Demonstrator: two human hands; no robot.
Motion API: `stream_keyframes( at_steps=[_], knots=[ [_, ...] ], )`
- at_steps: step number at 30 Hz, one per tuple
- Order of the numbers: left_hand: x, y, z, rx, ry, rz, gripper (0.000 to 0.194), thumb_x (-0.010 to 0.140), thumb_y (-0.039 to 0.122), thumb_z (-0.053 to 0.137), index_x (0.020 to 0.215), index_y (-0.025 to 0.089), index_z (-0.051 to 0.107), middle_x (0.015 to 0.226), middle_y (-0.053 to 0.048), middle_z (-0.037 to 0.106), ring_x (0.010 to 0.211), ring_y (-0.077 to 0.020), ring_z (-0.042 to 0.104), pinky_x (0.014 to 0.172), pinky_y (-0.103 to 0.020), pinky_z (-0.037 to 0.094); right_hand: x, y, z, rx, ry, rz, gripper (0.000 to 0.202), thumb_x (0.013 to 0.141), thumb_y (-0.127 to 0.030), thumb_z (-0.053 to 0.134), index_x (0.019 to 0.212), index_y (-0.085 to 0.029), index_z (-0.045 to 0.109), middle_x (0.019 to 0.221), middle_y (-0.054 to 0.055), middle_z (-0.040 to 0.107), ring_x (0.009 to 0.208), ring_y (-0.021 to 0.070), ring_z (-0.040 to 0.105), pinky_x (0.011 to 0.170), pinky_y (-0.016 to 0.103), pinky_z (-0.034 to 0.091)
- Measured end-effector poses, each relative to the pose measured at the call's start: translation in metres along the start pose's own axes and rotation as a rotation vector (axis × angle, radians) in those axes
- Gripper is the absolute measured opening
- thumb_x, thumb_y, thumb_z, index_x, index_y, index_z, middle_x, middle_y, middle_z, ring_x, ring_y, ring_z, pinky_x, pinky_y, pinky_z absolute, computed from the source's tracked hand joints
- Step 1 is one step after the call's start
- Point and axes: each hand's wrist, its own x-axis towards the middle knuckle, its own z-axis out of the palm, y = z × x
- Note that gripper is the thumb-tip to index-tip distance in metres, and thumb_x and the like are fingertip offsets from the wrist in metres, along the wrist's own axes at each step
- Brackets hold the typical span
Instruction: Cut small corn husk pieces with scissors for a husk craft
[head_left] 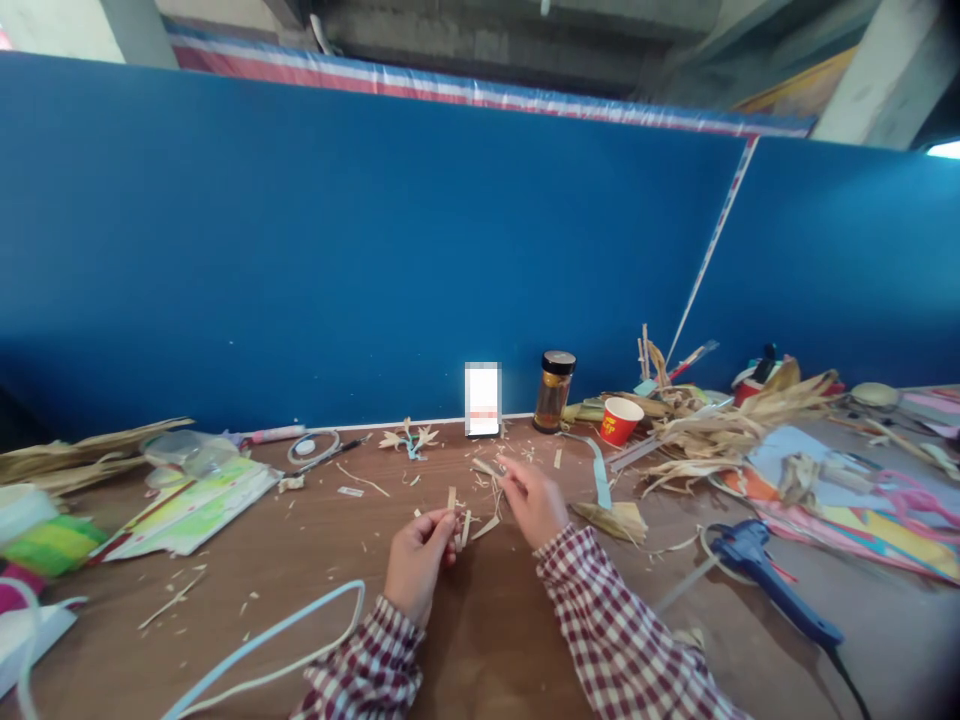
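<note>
My left hand (416, 562) is closed, with thumb and forefinger pinching a narrow strip of dried corn husk (451, 497) that stands up above the fingertips. My right hand (535, 503) is slightly blurred, its fingers drawn together just above the tabletop. At its fingertips lie pale husk scraps (487, 467); whether a thin piece is between the fingers is too small to make out. More cut husk slivers (486, 527) lie between the two hands. Beyond them sits a small husk flower (409, 438) with pale blue ties.
A phone (483, 400) leans against the blue partition (375, 240), beside a dark-lidded jar (553, 392) and a red paper cup (621, 421). Dried husks (697, 425) pile up at right, behind a blue glue gun (780, 585). A pale cord (270, 630) loops at front left.
</note>
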Motion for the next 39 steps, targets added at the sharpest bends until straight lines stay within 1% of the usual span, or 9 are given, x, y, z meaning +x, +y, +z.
stream_keyframes(
  at_steps=[4,8,11,16,20,24,33,37,39],
  knots=[
    [0.004,-0.002,-0.003,0.022,0.038,0.012,0.033,0.059,0.042,0.067,0.073,0.012,0.064,0.057,0.001,0.056,0.045,-0.0074,0.044,0.042,-0.019,0.036,-0.009,-0.016,0.013,0.219,-0.194,-0.062,0.035,0.082,-0.026,0.049,0.117,-0.02,0.049,0.095,0.005,0.061,0.056,0.0095,0.052,0.055,0.023,0.046],
    [0.003,-0.005,-0.002,0.145,-0.089,0.066,0.029,0.061,0.041,0.066,0.062,0.013,0.062,0.046,0.003,0.05,0.042,-0.0088,0.044,0.041,-0.019,0.036,-0.013,-0.024,0.019,0.206,-0.266,-0.145,0.017,0.083,-0.022,0.05,0.094,-0.02,0.063,0.092,0.003,0.063,0.075,0.0125,0.058,0.07,0.025,0.047],
    [0.002,-0.007,0.0,0.148,-0.12,0.018,0.028,0.061,0.041,0.066,0.064,0.013,0.063,0.049,0.002,0.053,0.043,-0.009,0.046,0.041,-0.019,0.037,-0.012,-0.023,0.018,0.217,-0.269,-0.169,0.02,0.086,-0.022,0.046,0.084,-0.02,0.066,0.085,0.003,0.065,0.083,0.0135,0.058,0.077,0.026,0.045],
    [0.002,-0.007,0.001,0.126,-0.094,-0.044,0.03,0.06,0.042,0.066,0.067,0.012,0.064,0.055,0.001,0.057,0.044,-0.0079,0.046,0.04,-0.018,0.037,-0.01,-0.022,0.014,0.25,-0.195,-0.128,0.021,0.085,-0.024,0.046,0.086,-0.019,0.067,0.085,0.004,0.065,0.083,0.0144,0.059,0.076,0.026,0.045],
    [0.002,-0.007,0.0,0.113,-0.061,-0.005,0.03,0.061,0.041,0.066,0.068,0.012,0.063,0.054,0.001,0.055,0.045,-0.0081,0.046,0.041,-0.018,0.037,-0.012,-0.023,0.017,0.265,-0.232,-0.058,0.021,0.083,-0.024,0.049,0.099,-0.021,0.063,0.089,0.003,0.066,0.081,0.0147,0.06,0.075,0.026,0.045],
    [0.002,-0.008,-0.003,0.192,-0.08,0.084,0.028,0.064,0.041,0.064,0.064,0.013,0.061,0.048,0.003,0.051,0.043,-0.0085,0.044,0.041,-0.018,0.036,-0.015,-0.023,0.022,0.256,-0.296,-0.04,0.019,0.084,-0.025,0.048,0.09,-0.021,0.066,0.087,0.001,0.068,0.08,0.0143,0.062,0.074,0.024,0.046],
    [-0.004,-0.01,0.001,0.286,-0.133,0.153,0.027,0.071,0.04,0.057,0.061,0.014,0.055,0.046,0.005,0.045,0.039,-0.0068,0.038,0.039,-0.018,0.03,-0.01,-0.018,0.015,-0.093,-0.247,0.019,0.024,0.086,-0.029,0.044,0.092,-0.025,0.067,0.084,0.0,0.069,0.077,0.0139,0.061,0.068,0.021,0.043],
    [-0.012,-0.003,0.004,0.332,-0.234,0.188,0.027,0.075,0.039,0.053,0.067,0.015,0.059,0.053,0.002,0.053,0.044,-0.0095,0.045,0.043,-0.02,0.037,0.002,0.002,-0.005,-0.382,-0.152,0.203,0.025,0.086,-0.03,0.042,0.087,-0.025,0.067,0.079,0.003,0.069,0.07,0.0158,0.061,0.063,0.023,0.041],
    [-0.008,0.001,0.0,0.433,-0.168,0.224,0.028,0.077,0.04,0.049,0.075,0.015,0.063,0.058,-0.001,0.059,0.048,-0.0125,0.051,0.047,-0.023,0.042,0.005,0.01,-0.012,-0.404,-0.107,0.241,0.03,0.088,-0.03,0.036,0.096,-0.024,0.064,0.084,0.005,0.068,0.075,0.0172,0.061,0.065,0.025,0.041]
  ],
)
